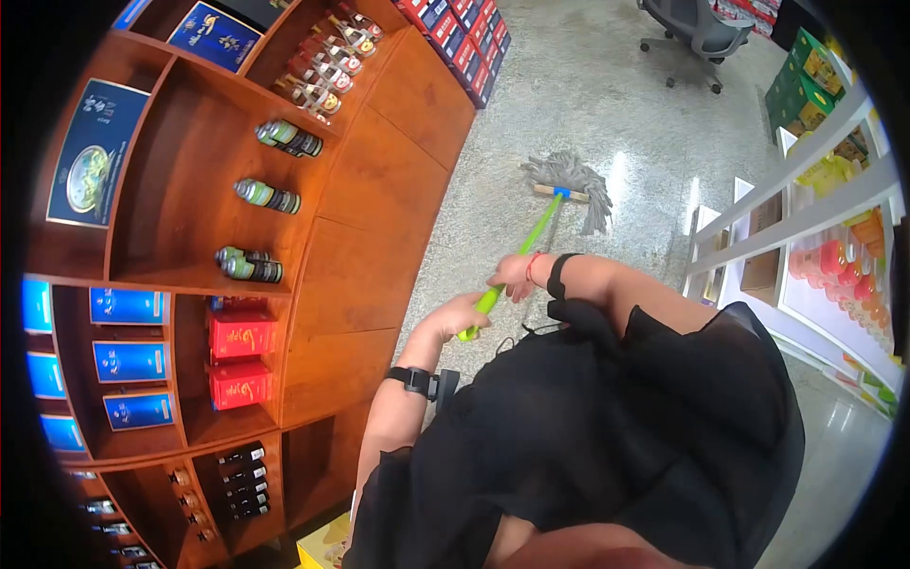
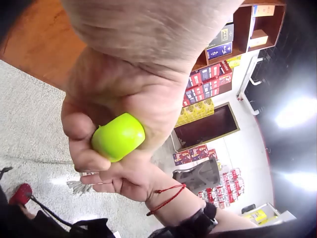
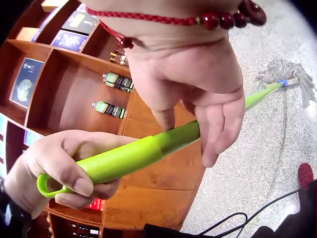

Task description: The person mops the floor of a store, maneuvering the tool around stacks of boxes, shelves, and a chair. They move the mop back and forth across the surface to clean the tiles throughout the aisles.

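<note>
A mop with a bright green handle [image 1: 539,229] slopes away from the body. Its grey string head [image 1: 572,173] lies spread on the floor, joined to a wooden bar [image 1: 547,190] by a blue fitting. My left hand [image 1: 457,317] grips the thick end of the handle, its fingers wrapped round the green grip sleeve [image 3: 124,159]. A hanging loop [image 3: 48,187] pokes out behind that hand. Farther down the pole, my right hand [image 3: 198,89] holds it loosely between thumb and fingers. In the left wrist view the rounded handle end [image 2: 119,138] shows against the left palm.
A wooden shelf unit [image 1: 370,180] with bottles and boxes stands along the left. White shelves [image 1: 749,237] with colourful goods line the right. Stacked red and blue cartons [image 1: 464,43] and a wheeled office chair [image 1: 701,33] stand farther off. A dark cord [image 3: 247,218] hangs near the body.
</note>
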